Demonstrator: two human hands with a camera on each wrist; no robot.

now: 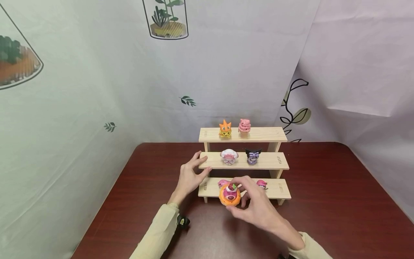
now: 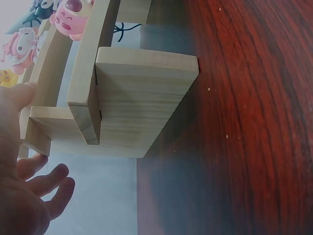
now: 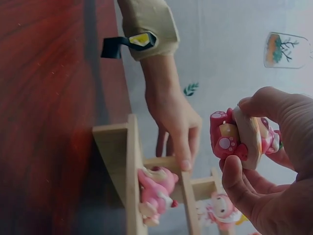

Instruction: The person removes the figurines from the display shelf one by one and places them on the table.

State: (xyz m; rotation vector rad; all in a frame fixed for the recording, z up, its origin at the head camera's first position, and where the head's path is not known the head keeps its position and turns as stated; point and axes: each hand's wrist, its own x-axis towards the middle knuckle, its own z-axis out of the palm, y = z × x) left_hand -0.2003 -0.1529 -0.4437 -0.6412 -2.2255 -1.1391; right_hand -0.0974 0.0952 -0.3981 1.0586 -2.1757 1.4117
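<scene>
Fingers and thumb of my right hand [image 1: 258,207] are grasping a magenta figurine [image 1: 230,197] by its orange ring, a strawberry topping its head. I am holding it in front of the lowest tier of a wooden shelf [image 1: 275,189]; on the right wrist feed it is hanging apart from the wood, its feet showing. My left hand [image 1: 189,176] is resting against the left end of the middle tier, its fingers spreading loosely in a relaxed touch.

Behind the right hand, a light-pink figurine [image 1: 222,182] and a hot-pink figurine [image 1: 261,183] are sitting on the lowest tier, partly hidden from the head view. A white-and-pink figurine [image 1: 229,157] and a black-and-purple figurine [image 1: 253,157] are occupying the middle tier. Up top, an orange-and-yellow figurine [image 1: 225,129] is standing beside a rose-pink figurine [image 1: 244,126]. Everything is standing on a red-brown table [image 1: 326,201].
</scene>
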